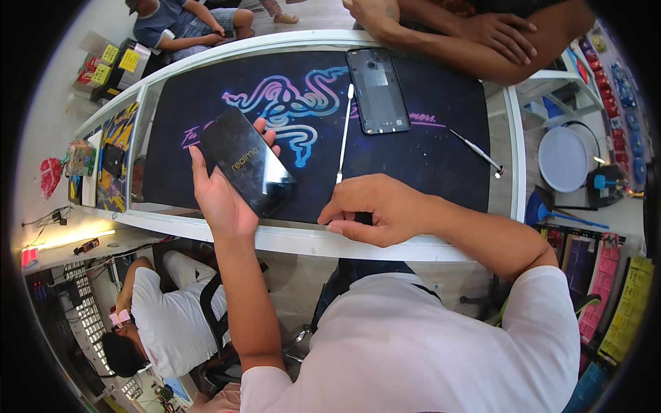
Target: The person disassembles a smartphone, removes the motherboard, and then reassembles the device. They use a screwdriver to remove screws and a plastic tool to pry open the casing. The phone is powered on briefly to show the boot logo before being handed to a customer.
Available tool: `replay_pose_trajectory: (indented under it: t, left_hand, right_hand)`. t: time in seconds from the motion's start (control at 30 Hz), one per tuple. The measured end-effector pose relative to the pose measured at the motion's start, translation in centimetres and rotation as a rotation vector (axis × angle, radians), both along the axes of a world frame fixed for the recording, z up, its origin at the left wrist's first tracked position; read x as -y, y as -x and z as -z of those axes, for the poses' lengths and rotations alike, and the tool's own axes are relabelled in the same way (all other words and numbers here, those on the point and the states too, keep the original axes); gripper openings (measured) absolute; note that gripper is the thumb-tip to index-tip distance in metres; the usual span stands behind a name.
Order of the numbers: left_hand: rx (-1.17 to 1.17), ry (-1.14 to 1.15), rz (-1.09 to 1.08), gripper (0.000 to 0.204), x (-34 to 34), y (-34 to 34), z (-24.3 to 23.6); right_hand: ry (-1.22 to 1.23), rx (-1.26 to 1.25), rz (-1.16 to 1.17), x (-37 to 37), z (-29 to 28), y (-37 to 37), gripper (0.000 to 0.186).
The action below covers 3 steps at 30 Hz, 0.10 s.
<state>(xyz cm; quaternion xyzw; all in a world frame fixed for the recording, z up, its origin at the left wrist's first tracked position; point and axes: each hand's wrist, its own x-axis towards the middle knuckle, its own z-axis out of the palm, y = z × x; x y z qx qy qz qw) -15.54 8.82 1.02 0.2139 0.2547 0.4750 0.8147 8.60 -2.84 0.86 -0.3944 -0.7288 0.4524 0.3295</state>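
My left hand (231,199) holds a black smartphone (251,165), fingers round its far edge and thumb along the near side. Its screen faces up, dark with a small gold logo and a bright reflection at the lower right corner. My right hand (379,210) rests at the near edge of the dark mat (427,172), fingers curled in toward the thumb, with nothing visible in them. Just beyond it lies a slim silver pry tool (345,131). A detached dark phone back cover (385,103) lies farther off, and a thin screwdriver (478,150) sits at the right.
A white-framed counter (310,237) surrounds the mat. Another person's folded arms (454,41) rest at its far right edge. A seated person (179,310) works at the lower left. A round white lid-like disc (563,158) and hanging packets (609,103) are at the right.
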Motion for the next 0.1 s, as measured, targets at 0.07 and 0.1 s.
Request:
replay_pose_trajectory:
  t: [0.07, 0.1]
  left_hand:
    - [0.236, 0.057, 0.056, 0.079, 0.5, 1.8, 0.6]
    - [0.224, 0.030, 0.025, 0.079, 0.4, 2.9, -0.1]
  right_hand:
    - [-0.024, 0.028, -0.013, 0.0, 0.6, 0.3, 0.017]
    - [-0.045, -0.020, 0.003, 0.2, 1.3, -0.1, 0.017]
